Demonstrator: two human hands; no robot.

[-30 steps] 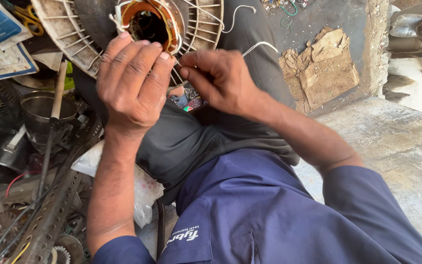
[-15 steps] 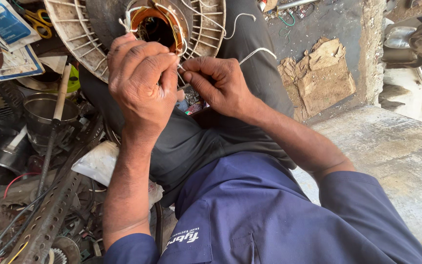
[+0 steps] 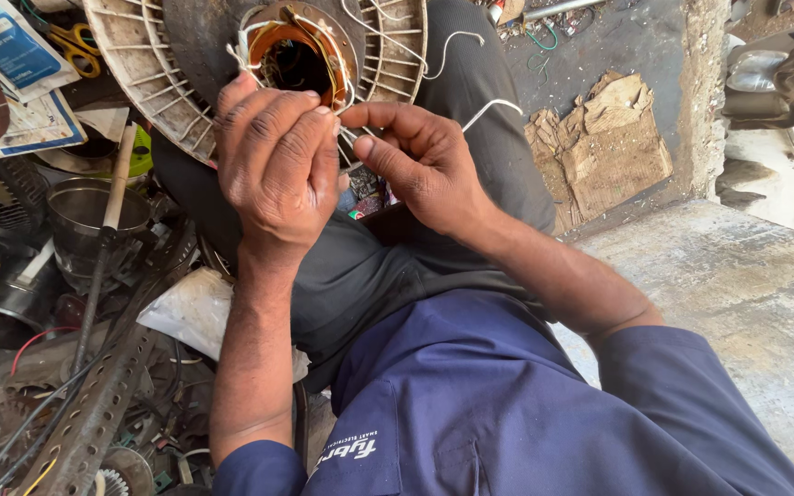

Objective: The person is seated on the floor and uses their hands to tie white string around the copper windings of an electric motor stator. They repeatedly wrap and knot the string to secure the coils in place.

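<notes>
We see left hand [image 3: 277, 174] fingers together on the motor coil [image 3: 298, 57] rim just above; right hand [image 3: 420, 161] pinches white string [image 3: 493, 110]. Risk: string slips or snaps, copper nicked.

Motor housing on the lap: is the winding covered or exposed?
Exposed. The motor housing lies open toward the camera, the copper winding visible in its centre. Both the left hand and right hand pinch white threads at it.

Daylight falls on a rough concrete slab [image 3: 737, 303] at four o'clock. Torn cardboard [image 3: 604, 138] lies on the dark floor [image 3: 654, 37] at two o'clock. Metal scrap [image 3: 75, 404] clutters eight o'clock.
</notes>
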